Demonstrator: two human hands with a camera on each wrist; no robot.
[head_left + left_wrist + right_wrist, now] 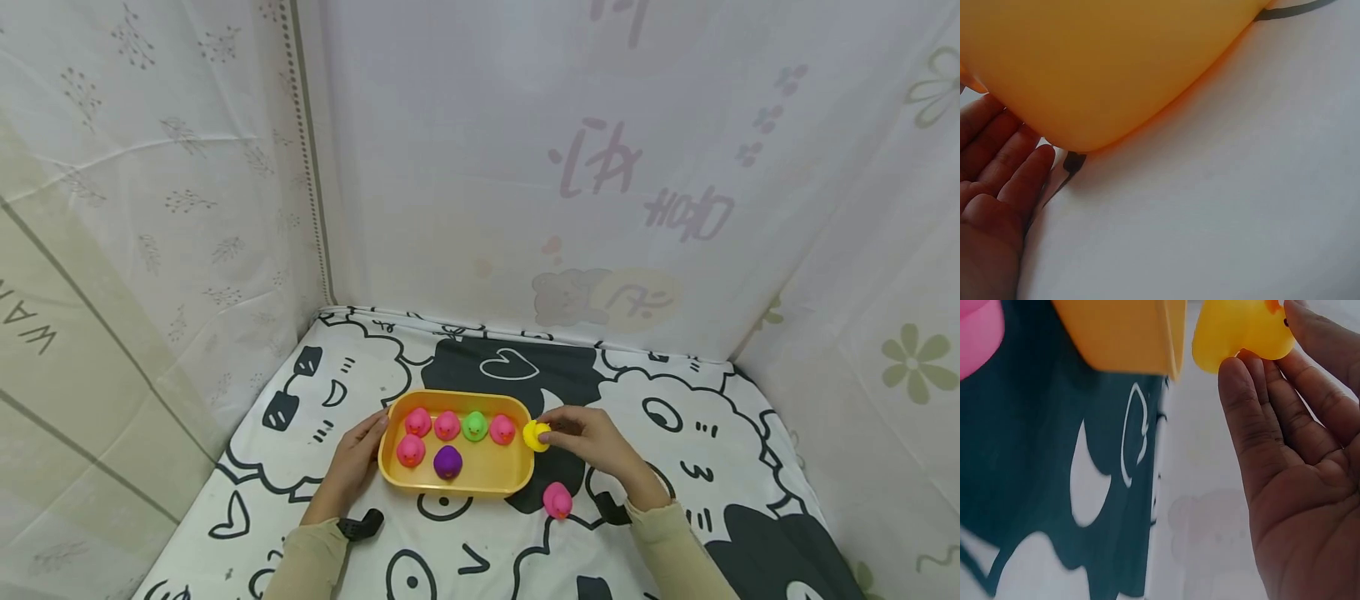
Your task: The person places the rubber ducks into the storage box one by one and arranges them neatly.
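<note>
The yellow-orange tray (pixel 480 487) holds several pink rubber ducks (pixel 447 426), a green duck (pixel 475 427) and a purple duck (pixel 447 462). At its left end my left hand (pixel 356 460) holds the tray, its fingers (pixel 1025 184) against the lower outer wall; the thumb is mostly hidden. My right hand (pixel 594 439) pinches a yellow rubber duck (pixel 536 435) between thumb and fingertips, by the tray's right rim. The right wrist view shows that duck (pixel 1235 334) raised beside the tray wall (pixel 1125 337). Outside the tray, a pink duck (pixel 557 500) lies below the right hand.
A white cloth with black cartoon drawings (pixel 472 558) covers the surface. Pale printed curtains (pixel 480 167) close it in at the back and both sides. A black strap device (pixel 362 525) sits on the left wrist.
</note>
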